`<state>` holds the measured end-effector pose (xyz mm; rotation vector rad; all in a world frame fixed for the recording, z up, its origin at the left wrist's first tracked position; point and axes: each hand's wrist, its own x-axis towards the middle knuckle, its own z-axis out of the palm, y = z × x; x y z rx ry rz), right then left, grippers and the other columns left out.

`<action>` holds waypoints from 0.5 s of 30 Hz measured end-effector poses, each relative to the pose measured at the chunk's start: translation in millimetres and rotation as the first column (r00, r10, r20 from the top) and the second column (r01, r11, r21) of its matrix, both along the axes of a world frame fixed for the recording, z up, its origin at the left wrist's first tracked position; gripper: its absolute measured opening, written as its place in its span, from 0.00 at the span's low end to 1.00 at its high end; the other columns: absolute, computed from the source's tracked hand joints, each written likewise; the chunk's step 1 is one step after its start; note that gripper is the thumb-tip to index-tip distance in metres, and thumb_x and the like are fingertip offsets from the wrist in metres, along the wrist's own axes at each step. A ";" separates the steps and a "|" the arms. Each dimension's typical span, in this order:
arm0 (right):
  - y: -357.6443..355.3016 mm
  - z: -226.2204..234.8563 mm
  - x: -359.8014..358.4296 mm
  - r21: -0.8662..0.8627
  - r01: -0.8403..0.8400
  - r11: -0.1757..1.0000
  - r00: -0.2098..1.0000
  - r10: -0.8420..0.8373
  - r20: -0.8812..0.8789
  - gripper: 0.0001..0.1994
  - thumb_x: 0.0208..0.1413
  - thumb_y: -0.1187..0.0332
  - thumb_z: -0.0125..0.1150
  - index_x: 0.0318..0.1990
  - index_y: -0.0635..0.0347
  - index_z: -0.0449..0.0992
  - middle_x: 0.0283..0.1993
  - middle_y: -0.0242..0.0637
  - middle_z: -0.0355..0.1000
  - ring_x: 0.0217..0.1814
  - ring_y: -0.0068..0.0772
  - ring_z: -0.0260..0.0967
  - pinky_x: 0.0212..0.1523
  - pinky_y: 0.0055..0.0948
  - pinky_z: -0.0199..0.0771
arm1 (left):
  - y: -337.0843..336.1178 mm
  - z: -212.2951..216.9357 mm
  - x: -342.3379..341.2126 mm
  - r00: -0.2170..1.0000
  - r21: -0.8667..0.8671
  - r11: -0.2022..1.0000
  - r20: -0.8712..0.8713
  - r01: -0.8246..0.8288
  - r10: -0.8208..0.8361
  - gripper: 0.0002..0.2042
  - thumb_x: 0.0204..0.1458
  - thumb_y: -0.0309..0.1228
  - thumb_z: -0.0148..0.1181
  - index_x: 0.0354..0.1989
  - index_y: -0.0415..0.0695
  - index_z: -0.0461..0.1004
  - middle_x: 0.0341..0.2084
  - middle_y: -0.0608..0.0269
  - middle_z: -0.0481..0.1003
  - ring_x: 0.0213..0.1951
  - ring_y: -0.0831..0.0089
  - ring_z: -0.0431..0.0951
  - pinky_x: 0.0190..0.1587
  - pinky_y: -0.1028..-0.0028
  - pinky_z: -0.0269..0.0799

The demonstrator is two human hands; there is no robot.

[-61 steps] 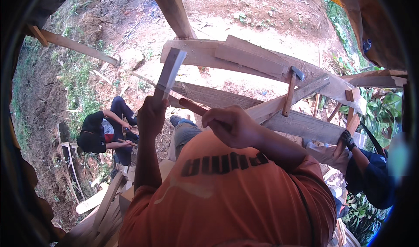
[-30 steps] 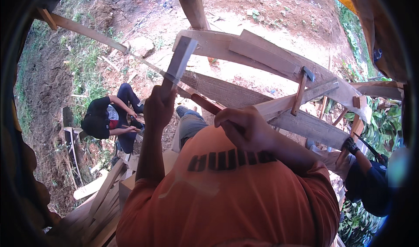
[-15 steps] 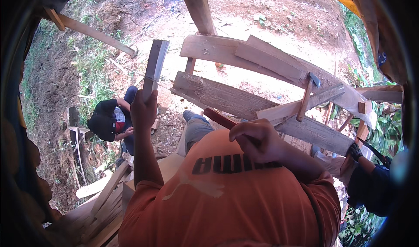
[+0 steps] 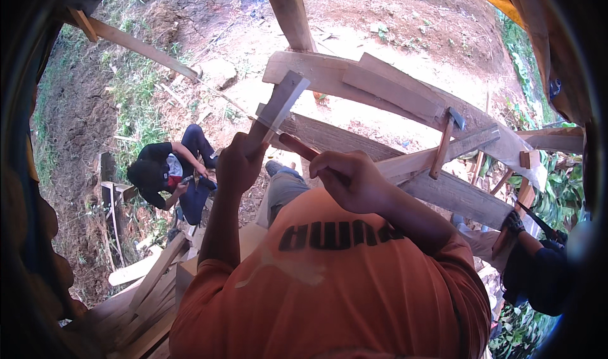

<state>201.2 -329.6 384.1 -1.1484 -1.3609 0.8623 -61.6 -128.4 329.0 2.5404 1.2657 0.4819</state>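
Note:
My left hand [image 4: 237, 162] is closed around the lower end of a short flat piece of wood [image 4: 280, 105], which points up and leans to the right. Just beside it, my right hand [image 4: 349, 180] grips a reddish-brown tool handle [image 4: 297, 146]; the tool's head is hidden behind the left hand and the wood piece. Both hands hover over rough wooden planks [image 4: 354, 80] nailed across a frame high above bare ground. My orange shirt fills the lower part of the view.
A hammer [image 4: 443, 142] rests against the planks to the right. A person in black [image 4: 166, 172] crouches on the ground below left. Another person's arm with a wrist strap [image 4: 525, 232] reaches in at the right. Stacked boards [image 4: 149, 289] lie lower left.
My left hand has shifted right, closer to my right hand, and the wood piece has tipped from near upright to leaning right. The crouching person has stayed in place below.

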 end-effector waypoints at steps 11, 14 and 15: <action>-6.5 -7.5 -5.6 0.113 -0.005 0.994 1.000 0.006 -0.012 0.08 0.67 0.82 0.58 0.46 0.60 0.80 0.28 0.39 0.76 0.23 0.33 0.75 0.27 0.36 0.70 | -12.4 16.2 11.8 0.987 -0.014 0.987 -0.032 0.159 -0.159 0.22 0.62 0.51 0.74 0.43 0.44 0.74 0.27 0.45 0.84 0.34 0.37 0.87 0.36 0.46 0.81; -20.5 1.7 -2.8 0.102 -0.016 0.995 1.000 0.014 0.016 0.08 0.67 0.82 0.57 0.47 0.59 0.80 0.28 0.39 0.76 0.22 0.35 0.75 0.26 0.37 0.70 | -33.4 16.8 25.9 0.992 -0.032 0.992 -0.001 0.126 -0.126 0.22 0.62 0.51 0.74 0.44 0.44 0.75 0.27 0.45 0.84 0.34 0.38 0.87 0.36 0.46 0.81; -21.2 1.9 -2.3 0.086 -0.002 0.996 1.000 0.000 0.018 0.08 0.67 0.82 0.57 0.47 0.59 0.79 0.28 0.38 0.76 0.22 0.35 0.75 0.26 0.37 0.70 | -34.7 14.9 29.7 0.993 -0.039 0.992 0.011 0.119 -0.118 0.22 0.62 0.51 0.74 0.44 0.45 0.75 0.27 0.45 0.84 0.33 0.38 0.87 0.36 0.47 0.81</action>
